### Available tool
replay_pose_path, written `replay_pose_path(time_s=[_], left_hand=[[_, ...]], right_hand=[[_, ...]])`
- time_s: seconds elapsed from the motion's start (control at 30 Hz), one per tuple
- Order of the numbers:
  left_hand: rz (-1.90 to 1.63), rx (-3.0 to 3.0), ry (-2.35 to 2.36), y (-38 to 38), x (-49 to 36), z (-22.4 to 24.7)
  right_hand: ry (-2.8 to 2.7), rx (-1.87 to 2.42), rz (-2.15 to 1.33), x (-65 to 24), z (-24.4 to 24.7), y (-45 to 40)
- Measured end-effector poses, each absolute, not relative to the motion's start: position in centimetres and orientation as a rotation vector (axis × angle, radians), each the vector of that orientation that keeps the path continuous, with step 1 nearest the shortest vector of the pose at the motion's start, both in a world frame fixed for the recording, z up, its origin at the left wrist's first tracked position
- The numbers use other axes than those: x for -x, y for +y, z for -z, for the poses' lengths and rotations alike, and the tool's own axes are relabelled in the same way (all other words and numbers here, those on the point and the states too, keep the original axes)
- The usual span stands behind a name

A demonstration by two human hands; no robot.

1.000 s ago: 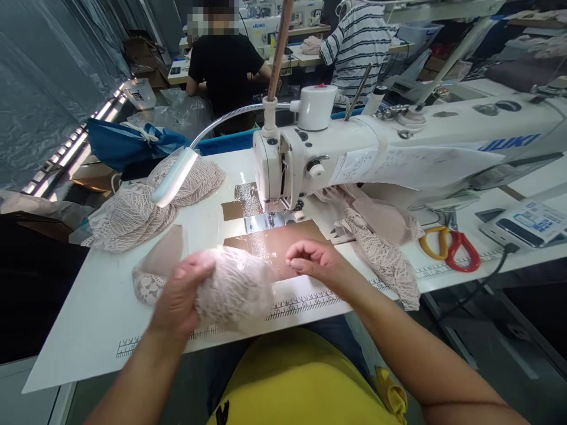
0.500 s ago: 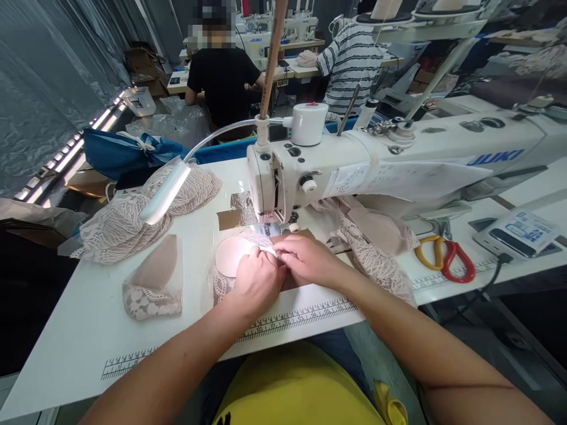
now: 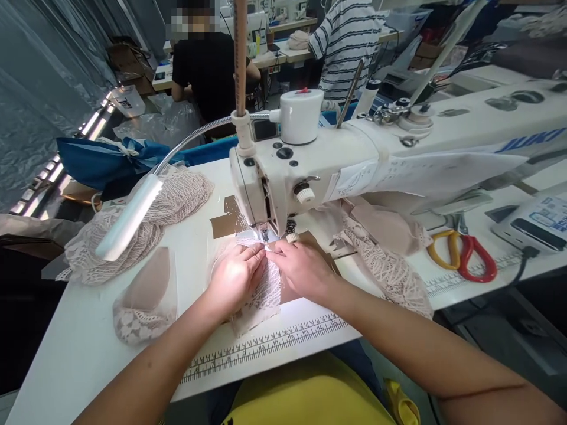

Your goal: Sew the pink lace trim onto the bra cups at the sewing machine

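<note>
A piece of pale pink lace fabric lies below the presser foot of a white sewing machine, its lower end hanging toward the table's front edge. My left hand presses on it from the left, fingers together and closed on the fabric near the foot. Fingertips of my right hand pinch the same lace from the right, almost touching the left fingertips. Most of a bra cup is hidden under the left hand. Another bra cup with lace trim lies flat to the left.
Stacked lace pieces sit at the back left under a lamp bar. More cups and lace lie right of the machine, beside scissors with red and yellow handles. A ruler tape runs along the front edge. Two people sit beyond.
The pink cup that showed beside my left hand is now mostly covered, and lace spreads out between my hands. Both hands have moved slightly left in view, which has shifted as well.
</note>
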State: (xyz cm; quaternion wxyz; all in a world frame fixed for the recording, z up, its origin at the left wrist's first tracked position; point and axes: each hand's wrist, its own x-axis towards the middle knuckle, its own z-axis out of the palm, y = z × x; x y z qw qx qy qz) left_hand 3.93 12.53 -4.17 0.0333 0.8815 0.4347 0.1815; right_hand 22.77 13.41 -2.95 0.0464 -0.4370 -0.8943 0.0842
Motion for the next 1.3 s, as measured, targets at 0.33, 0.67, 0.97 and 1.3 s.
replay_pose_path(time_s=[0.33, 0.67, 0.97, 1.3], left_hand=[[-0.577, -2.832, 1.031, 16.2, -1.9, 4.1], [-0.525, -2.737, 1.056, 16.6, -1.4, 4.1], [-0.434, -2.715, 1.295, 16.2, -1.0, 5.0], [-0.249, -2.534, 1.521, 12.2, 0.1, 1.4]], right_hand=[[-2.693, 1.475, -0.308, -22.0, 2.8, 14.1], [-2.712, 1.414, -0.231, -22.1, 3.1, 13.8], [-2.602, 1.375, -0.189, -22.3, 4.0, 13.6], [-2.499, 1.337, -0.234, -22.7, 4.7, 13.8]])
